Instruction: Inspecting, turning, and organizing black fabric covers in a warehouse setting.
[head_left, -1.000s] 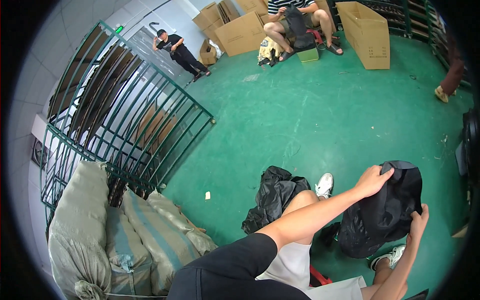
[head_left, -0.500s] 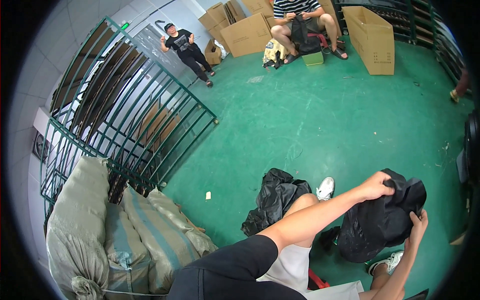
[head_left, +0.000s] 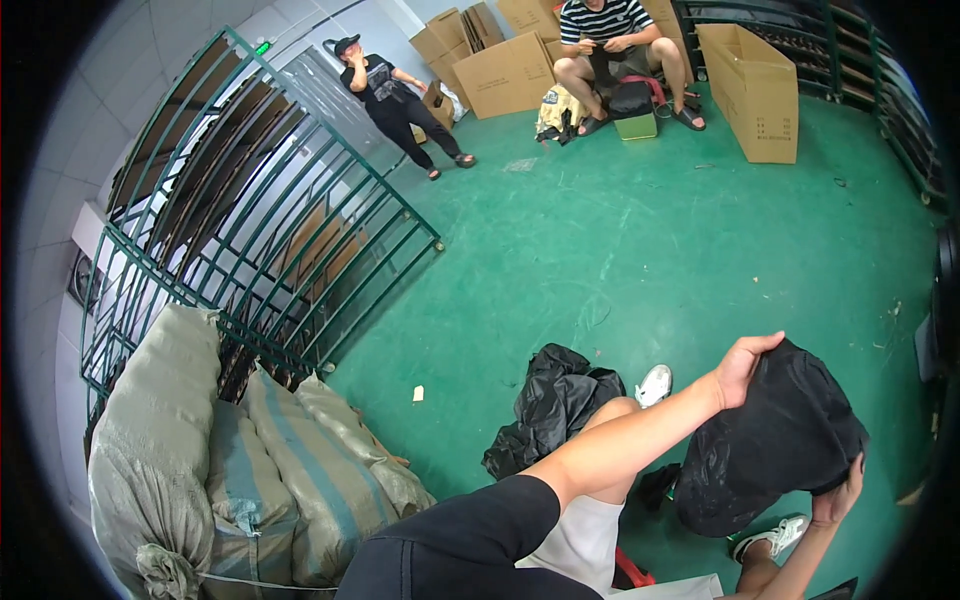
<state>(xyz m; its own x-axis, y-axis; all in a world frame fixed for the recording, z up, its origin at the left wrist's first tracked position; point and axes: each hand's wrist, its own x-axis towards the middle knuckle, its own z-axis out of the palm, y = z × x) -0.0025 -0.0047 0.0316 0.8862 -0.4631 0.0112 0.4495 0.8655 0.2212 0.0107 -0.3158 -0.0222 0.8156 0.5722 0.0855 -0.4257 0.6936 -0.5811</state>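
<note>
Black cloth piece, one, raised near white right shoe; left hand closed on upper edge, right hand curled around lower right edge; opening no longer showing, apparently mid-turning

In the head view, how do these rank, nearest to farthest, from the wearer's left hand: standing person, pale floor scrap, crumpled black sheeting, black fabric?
1. Black fabric: touching the left hand.
2. Crumpled black sheeting: left of the hand.
3. Pale floor scrap: farther left.
4. Standing person: far off, toward the picture's upper left.
</note>
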